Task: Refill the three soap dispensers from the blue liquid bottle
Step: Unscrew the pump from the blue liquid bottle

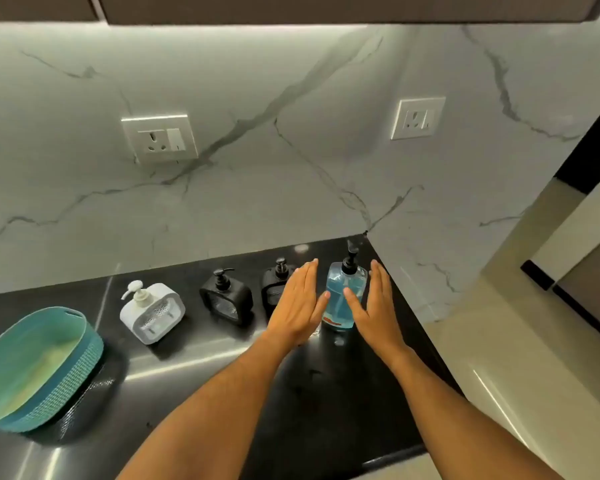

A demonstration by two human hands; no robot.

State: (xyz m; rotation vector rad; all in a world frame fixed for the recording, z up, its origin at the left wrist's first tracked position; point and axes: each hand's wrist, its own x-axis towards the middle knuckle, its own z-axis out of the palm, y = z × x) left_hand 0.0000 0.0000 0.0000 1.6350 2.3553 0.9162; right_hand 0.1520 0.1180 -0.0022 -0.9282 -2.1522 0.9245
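Blue liquid is filling most of the clear bottle [343, 299], which is standing upright on the black glossy worktop [222, 393] near the corner where the two marble walls are meeting; a black pump head is topping it. Both hands are flanking the bottle: the left hand [300, 304] is hovering just to its left and the right hand [376, 304] just to its right, each with fingers [307, 275] held straight and together, palms turned inward, gripping nothing. The thumbs are overlapping the bottle's body in this view, but whether they are touching it cannot be told. Left of the bottle, three dispensers are sitting in a row along the wall: a black dispenser [274, 285] partly hidden behind the left hand, a second black dispenser [226, 297] beyond it, and a white dispenser [152, 311] further left again. A teal woven basket [66, 375] is lying far to the bottle's left, at the worktop's near edge. Two white wall sockets [160, 138] are showing on the marble above the bottle.
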